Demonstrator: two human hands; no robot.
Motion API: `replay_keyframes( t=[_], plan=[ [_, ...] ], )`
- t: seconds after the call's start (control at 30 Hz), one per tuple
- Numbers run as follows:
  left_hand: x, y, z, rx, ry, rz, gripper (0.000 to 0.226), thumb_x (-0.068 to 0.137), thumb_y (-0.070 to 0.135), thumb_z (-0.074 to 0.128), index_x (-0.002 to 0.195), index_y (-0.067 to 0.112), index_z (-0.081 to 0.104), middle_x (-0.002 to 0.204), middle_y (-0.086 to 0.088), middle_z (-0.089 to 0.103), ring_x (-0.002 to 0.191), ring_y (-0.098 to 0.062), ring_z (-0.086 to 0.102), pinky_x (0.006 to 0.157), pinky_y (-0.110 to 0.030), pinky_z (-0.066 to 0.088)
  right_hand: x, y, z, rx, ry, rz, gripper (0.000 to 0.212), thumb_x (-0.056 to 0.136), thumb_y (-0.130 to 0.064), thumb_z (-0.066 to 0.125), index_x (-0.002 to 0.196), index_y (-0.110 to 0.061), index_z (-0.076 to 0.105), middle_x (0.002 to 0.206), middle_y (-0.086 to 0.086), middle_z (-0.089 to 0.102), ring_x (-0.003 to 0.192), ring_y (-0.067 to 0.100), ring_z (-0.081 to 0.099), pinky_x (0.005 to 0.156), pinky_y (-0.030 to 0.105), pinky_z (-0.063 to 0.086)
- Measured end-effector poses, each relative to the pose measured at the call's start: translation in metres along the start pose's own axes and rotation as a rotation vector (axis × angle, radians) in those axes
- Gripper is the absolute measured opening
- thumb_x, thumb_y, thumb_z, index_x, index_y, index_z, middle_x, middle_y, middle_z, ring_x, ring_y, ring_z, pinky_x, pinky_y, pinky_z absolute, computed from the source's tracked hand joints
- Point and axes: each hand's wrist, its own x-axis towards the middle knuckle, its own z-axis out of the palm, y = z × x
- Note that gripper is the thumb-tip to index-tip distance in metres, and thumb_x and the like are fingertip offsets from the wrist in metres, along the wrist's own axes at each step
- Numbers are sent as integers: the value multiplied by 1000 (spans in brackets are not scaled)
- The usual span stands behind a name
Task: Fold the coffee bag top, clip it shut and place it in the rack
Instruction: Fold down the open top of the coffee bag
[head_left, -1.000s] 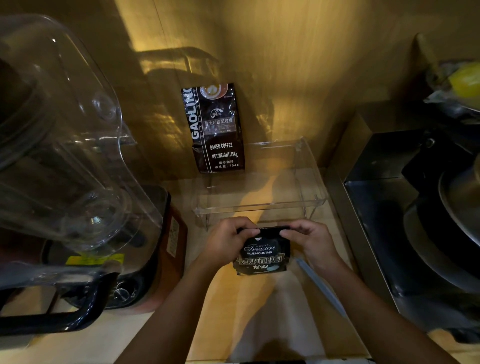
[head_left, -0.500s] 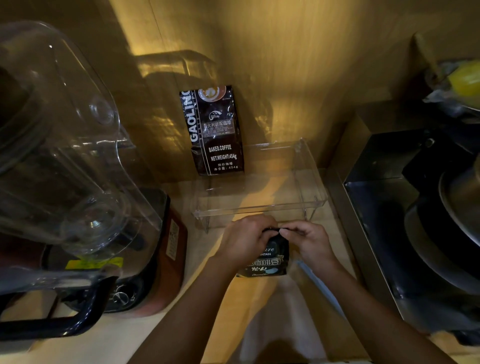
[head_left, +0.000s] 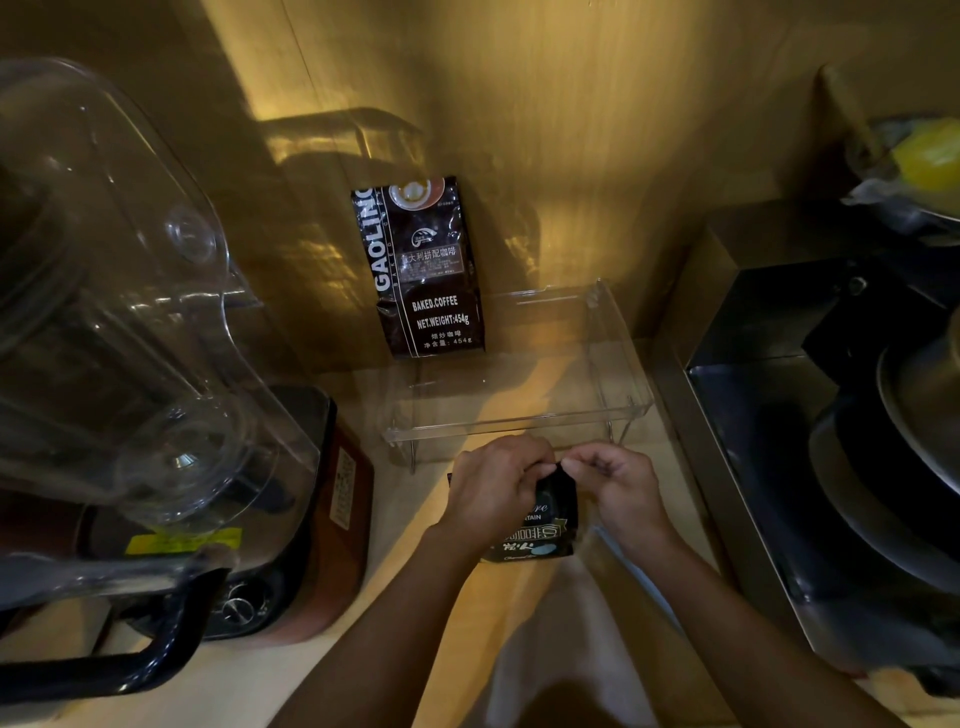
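Note:
A small black coffee bag (head_left: 543, 525) with white lettering stands on the wooden counter just in front of the clear acrylic rack (head_left: 519, 421). My left hand (head_left: 493, 486) covers the bag's upper left and grips its top. My right hand (head_left: 615, 486) pinches the top edge from the right, fingertips meeting the left hand's. The bag's top is hidden under my fingers. A larger black coffee bag (head_left: 423, 270) stands at the rack's back left, leaning on the wall. No clip shows.
A blender with a big clear jug (head_left: 119, 332) and a black handle fills the left side. A steel appliance (head_left: 810, 415) with dark round parts stands to the right. A yellow object (head_left: 930, 153) lies at the top right. The wooden wall rises behind the rack.
Both hands have closed in over the small bag's top and now pinch it together. The bag's front label, open to view a second ago, is partly covered.

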Motion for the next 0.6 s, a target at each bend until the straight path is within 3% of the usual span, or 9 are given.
replay_keyframes(
  t=[0.13, 0.3, 0.37, 0.47, 0.6],
  plan=[
    [2, 1, 1, 46, -22, 28, 8, 88, 22, 48, 84, 26, 54, 86, 5, 64, 87, -17, 56, 64, -31, 38, -3, 0, 5, -83, -10, -34, 26, 81, -3, 57, 65, -23, 57, 63, -2, 56, 62, 10, 50, 59, 32, 39],
    [3, 6, -2, 69, -67, 35, 8, 91, 25, 44, 93, 29, 51, 93, 3, 63, 90, -17, 54, 64, -31, 34, -4, -2, 4, -284, 3, -124, 13, 84, -9, 54, 71, -10, 56, 66, 5, 56, 66, 21, 51, 60, 40, 41],
    [3, 7, -3, 53, -78, 34, 7, 90, 22, 45, 91, 25, 51, 92, 1, 63, 90, -20, 55, 66, -33, 38, -5, -5, 6, -429, -14, -188, 21, 82, -22, 46, 73, -5, 54, 69, 1, 53, 70, 23, 50, 63, 38, 38],
    [3, 8, -3, 46, -67, 30, 6, 89, 19, 47, 88, 20, 53, 89, -1, 61, 87, -21, 54, 66, -33, 37, -6, -9, 8, -545, -60, -279, 38, 80, -37, 32, 73, -4, 51, 70, -6, 45, 70, 14, 42, 68, 32, 30],
    [2, 9, -1, 60, -41, 12, 7, 88, 21, 48, 83, 20, 52, 83, -1, 59, 83, -22, 54, 65, -31, 34, -2, -8, 2, -581, -88, -314, 38, 81, -35, 33, 69, -4, 52, 68, -2, 48, 66, 11, 43, 69, 32, 29]
  ],
)
